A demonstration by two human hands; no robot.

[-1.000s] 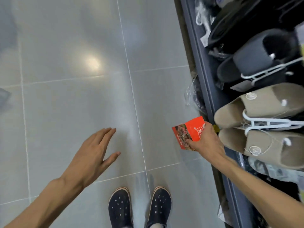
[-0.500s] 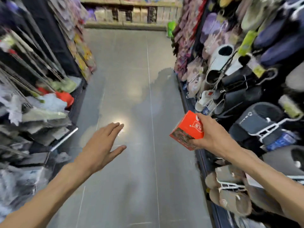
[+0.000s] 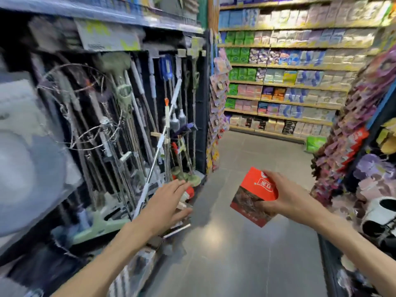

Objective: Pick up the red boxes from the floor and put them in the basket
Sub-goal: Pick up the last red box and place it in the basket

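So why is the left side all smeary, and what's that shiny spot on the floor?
In the head view, the mop rack on the left is streaked with motion blur, while the red box in the right hand looks fairly sharp; the shiny patch on the floor is glare from a light; the wide lens bends the shelves at the edges.
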